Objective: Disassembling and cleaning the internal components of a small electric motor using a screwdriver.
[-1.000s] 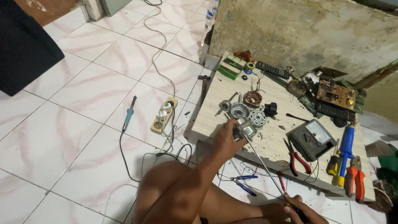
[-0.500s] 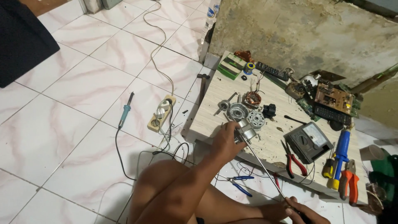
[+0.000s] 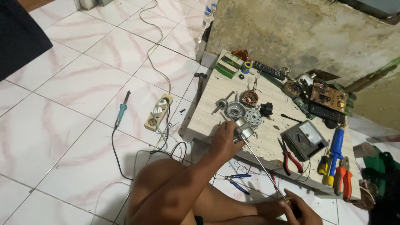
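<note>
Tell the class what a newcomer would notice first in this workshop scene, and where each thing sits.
The eye goes first to the left hand gripping a small metal motor part at the near edge of the low wooden table, while the right hand works a long screwdriver into it. Next comes the clutter: a grey meter and red pliers on the table's right side, and a blue soldering iron on the tiled floor to its left.

Left hand (image 3: 224,139) grips metal motor part (image 3: 243,130) w/ long screwdriver (image 3: 263,166) in right hand (image 3: 301,210).
</note>
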